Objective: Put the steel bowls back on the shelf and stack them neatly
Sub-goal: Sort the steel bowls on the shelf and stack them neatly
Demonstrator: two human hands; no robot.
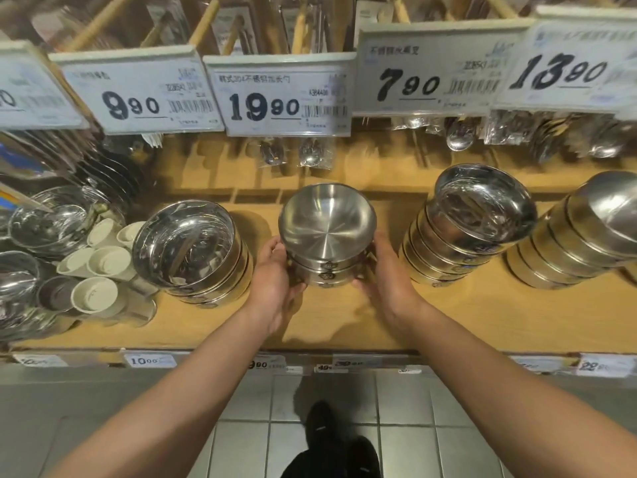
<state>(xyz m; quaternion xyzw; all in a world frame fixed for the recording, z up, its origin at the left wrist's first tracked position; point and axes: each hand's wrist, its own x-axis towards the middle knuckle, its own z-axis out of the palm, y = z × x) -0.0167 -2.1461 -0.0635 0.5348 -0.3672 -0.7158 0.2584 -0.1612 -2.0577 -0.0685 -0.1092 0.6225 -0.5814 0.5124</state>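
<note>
Cupping the small stack of steel bowls (326, 236) between left hand (275, 281) and right hand (386, 277) on the wooden shelf (344, 326), between neighbouring stacks: best squaring rims before letting go.

- Short stack of brushed steel bowls (327, 232), nested upright at the middle of the light wooden shelf (344, 322).
- Left hand (275, 281) cups the stack's left side, fingers curled round its lower bowls.
- Right hand (382, 274) holds the stack's right side in the same way.
- Stack of mirror-polished steel bowls (188, 250), left of the hands, apart from the middle stack.
- Taller polished steel bowl stack (472, 225), on the right, leaning.
- Matte steel bowl stack (582, 232), far right, leaning.
- Cluster of small white cups (103, 267), left, on their sides.
- White price cards (282, 98) in a row above.
- Grey tiled floor (406, 426) below.
</note>
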